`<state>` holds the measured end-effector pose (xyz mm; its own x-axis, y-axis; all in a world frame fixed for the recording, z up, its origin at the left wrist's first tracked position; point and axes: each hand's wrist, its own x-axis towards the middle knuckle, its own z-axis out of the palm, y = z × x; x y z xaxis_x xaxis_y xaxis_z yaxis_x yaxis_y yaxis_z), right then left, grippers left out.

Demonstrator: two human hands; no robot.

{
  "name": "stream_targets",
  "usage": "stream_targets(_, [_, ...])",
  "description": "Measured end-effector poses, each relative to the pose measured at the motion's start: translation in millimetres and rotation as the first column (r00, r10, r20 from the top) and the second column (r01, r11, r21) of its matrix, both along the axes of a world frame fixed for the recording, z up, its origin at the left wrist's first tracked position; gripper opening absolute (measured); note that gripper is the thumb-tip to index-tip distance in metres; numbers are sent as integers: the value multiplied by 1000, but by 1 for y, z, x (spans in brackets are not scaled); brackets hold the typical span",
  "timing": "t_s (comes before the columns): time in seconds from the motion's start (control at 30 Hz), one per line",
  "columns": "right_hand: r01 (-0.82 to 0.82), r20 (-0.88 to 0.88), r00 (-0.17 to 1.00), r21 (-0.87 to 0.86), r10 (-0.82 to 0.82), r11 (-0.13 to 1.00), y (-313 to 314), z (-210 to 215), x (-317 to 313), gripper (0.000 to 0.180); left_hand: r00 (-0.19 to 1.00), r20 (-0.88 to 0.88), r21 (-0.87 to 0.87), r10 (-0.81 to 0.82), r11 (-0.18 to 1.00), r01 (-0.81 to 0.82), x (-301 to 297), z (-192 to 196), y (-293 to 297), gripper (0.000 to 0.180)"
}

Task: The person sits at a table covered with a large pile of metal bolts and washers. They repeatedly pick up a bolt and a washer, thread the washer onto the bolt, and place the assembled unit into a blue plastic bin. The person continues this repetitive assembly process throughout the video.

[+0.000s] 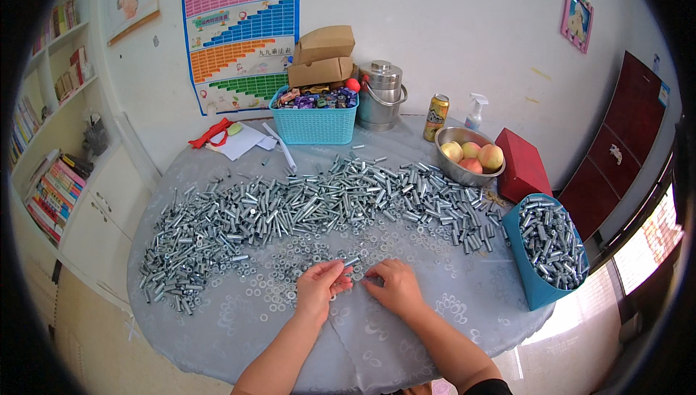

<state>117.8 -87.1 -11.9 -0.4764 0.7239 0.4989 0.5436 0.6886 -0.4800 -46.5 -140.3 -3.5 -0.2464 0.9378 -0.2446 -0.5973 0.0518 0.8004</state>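
My left hand [319,286] is closed with a short silvery metal sleeve [351,260] between thumb and fingertips, just over the near edge of the metal heap. To its right, a small gap away, my right hand [395,286] has thumb and fingertips pinched together. Whatever sits in that pinch is too small to make out. Under and beside both hands lie many flat washers [262,297] on a grey tablecloth [362,355]. Behind them stretches a wide heap of metal sleeves and bolts [304,203].
A blue bin [523,257] full of metal sleeves stands at the right. Farther back are a red box [520,167], a steel bowl [458,167] with fruit, a yellow can [436,117], a spray bottle [475,112], a steel pot [380,98] and a turquoise basket [314,127].
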Motion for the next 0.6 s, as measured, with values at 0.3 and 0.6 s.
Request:
stream_targets(0.3, [36,-402,881,-469,-249,883,-3,6,4,13,997,-24,-26,-68,997,67,1,4,-2,19])
stream_targets(0.6, [-233,-611,776,-510,-157,828,-1,4,2,19,992,-44,-53,-122,991,120,3,5,-3,19])
